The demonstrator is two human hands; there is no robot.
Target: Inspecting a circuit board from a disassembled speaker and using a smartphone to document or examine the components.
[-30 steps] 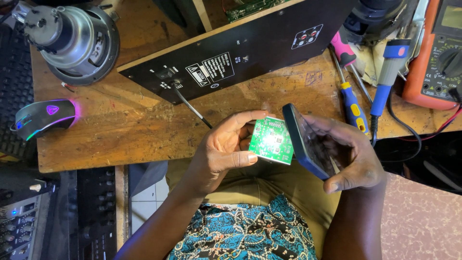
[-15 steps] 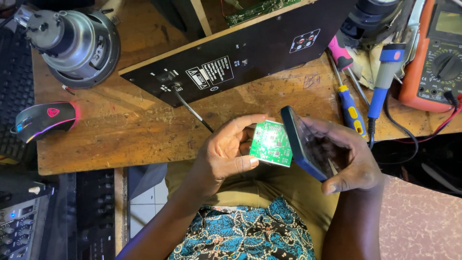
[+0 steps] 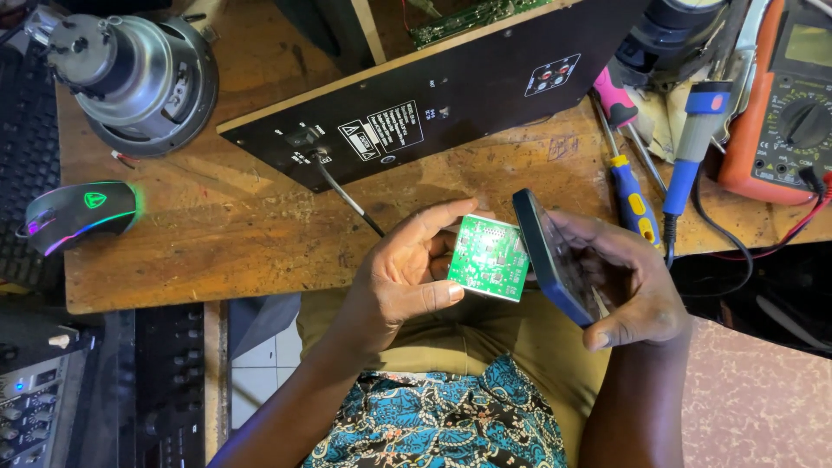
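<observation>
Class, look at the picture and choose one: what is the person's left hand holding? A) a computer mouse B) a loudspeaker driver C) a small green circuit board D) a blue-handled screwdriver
C: the left hand pinches a small green circuit board between thumb and fingers, while the right hand holds a dark blue phone edge-on beside it.
</observation>
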